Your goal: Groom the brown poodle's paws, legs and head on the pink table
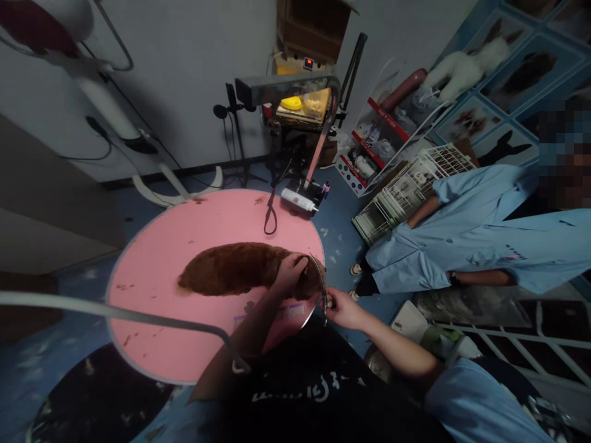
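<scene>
A brown curly-haired dog (235,266) is on the pink round grooming table (152,234), its head end at the right near the rim. My left hand (290,271) is closed on the dog's head, with fingers curled into the fur. In my right hand (341,307) I hold a pair of curved grooming scissors (322,280) by the handles. Their long blades reach up along the right side of the dog's head. The dog's face is hard to make out.
A grooming arm (316,154) with a hanging loop (270,218) stands at the table's far edge, a white bottle (298,200) at its base. A person in a blue coat (462,227) stands to the right. Behind are wire cages (415,184) and a shelf (378,135). A grey bar (138,317) crosses at left.
</scene>
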Tool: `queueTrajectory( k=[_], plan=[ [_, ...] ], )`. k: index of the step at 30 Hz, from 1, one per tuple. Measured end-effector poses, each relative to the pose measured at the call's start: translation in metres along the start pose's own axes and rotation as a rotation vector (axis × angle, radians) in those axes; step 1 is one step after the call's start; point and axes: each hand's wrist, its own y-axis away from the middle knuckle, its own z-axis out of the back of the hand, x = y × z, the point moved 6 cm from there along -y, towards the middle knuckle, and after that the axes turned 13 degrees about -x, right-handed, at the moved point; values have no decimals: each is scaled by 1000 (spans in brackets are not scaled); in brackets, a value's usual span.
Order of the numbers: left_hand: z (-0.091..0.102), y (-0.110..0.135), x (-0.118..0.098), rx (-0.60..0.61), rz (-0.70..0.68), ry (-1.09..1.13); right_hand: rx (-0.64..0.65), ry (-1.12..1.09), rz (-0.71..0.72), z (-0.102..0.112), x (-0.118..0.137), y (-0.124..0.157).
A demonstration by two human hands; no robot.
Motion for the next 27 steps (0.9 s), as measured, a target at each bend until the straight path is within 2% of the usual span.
queueTrajectory(
  k=[7, 12, 20, 25, 27],
  plan=[
    [0, -4, 0, 65, -26, -24, 58, 93, 15, 21, 9, -2],
    [0, -5, -3, 81, -17, -24, 91, 129, 10, 27, 13, -3],
    [-1, -5, -1, 180, 7, -27, 144, 218, 70, 39, 12, -8],
    [-4, -4, -1, 186, 2, -18, 144, 278, 96, 47, 9, -11],
    [3, -5, -5, 169, 5, -8, 134, 305, 104, 51, 6, -10]
  ],
)
